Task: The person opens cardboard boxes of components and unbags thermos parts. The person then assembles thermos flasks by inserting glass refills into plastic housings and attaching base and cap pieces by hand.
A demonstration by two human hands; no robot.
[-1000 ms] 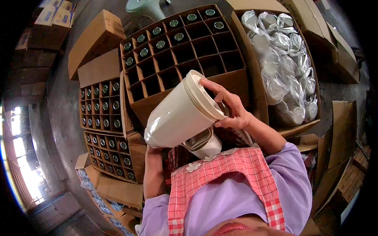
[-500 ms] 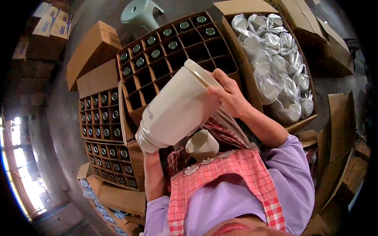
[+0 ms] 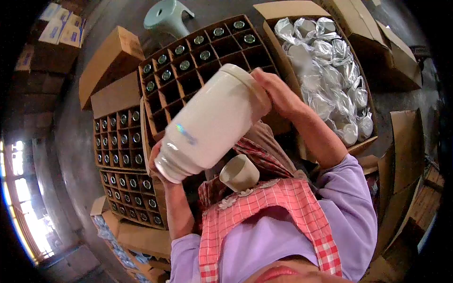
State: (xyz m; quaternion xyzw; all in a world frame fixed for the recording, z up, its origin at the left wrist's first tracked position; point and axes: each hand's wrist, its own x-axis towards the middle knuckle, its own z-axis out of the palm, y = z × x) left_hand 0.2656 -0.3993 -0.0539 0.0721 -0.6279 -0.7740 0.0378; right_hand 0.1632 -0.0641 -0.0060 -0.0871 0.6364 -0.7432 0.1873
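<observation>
A large, glossy white ceramic jar (image 3: 207, 120) is held tilted in front of my chest, its ridged narrow end at lower left and its wide end at upper right. My left hand (image 3: 156, 162) is closed round the narrow end, most of its fingers hidden behind the jar. Against the wide end, my right hand (image 3: 277, 93) grips with its fingers partly out of sight. A small shiny printed mark shows on the jar's side. Below it, a small off-white cup (image 3: 239, 172) rests at my lap, against the red checked apron (image 3: 269, 200), touched by neither hand.
Ahead stands a divided carton (image 3: 222, 49) with several bottle tops in its cells. Two more carton sections of bottles (image 3: 120, 141) are at left. At right, a box (image 3: 325, 75) holds plastic-wrapped white pieces. A pale green stool (image 3: 167, 16) stands beyond.
The jar has moved a little left and turned about its length, so its printed mark faces up more. Both hands have moved with it, and my right hand has shifted round the wide end.
</observation>
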